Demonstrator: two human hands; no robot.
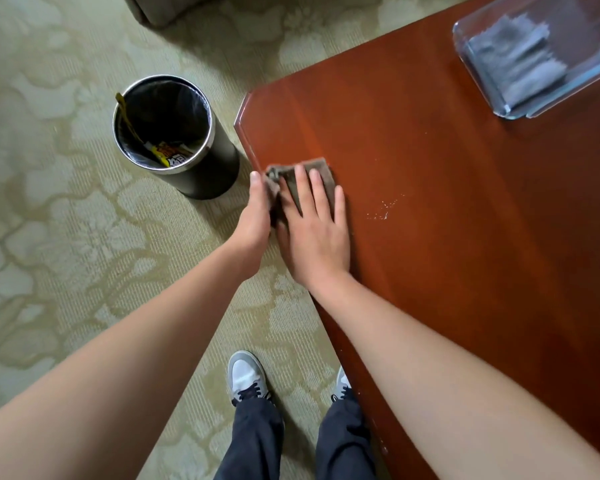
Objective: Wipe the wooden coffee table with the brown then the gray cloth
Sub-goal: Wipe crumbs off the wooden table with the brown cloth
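The brown cloth (317,169) lies folded at the left edge of the reddish wooden coffee table (447,202). My right hand (312,230) presses flat on it with straight fingers. My left hand (257,213) is just off the table edge, thumb up, and holds the cloth's hanging corner. The gray cloth (516,60) lies folded inside a clear glass tray (499,110) at the table's far right. A small patch of wet specks (383,209) shines on the wood right of my right hand.
A black round waste bin (174,136) with a liner and yellow wrappers stands on the patterned carpet (66,220), close to the table's corner. My shoes (246,375) are at the table's near edge. Part of an upholstered seat (160,8) shows at the top.
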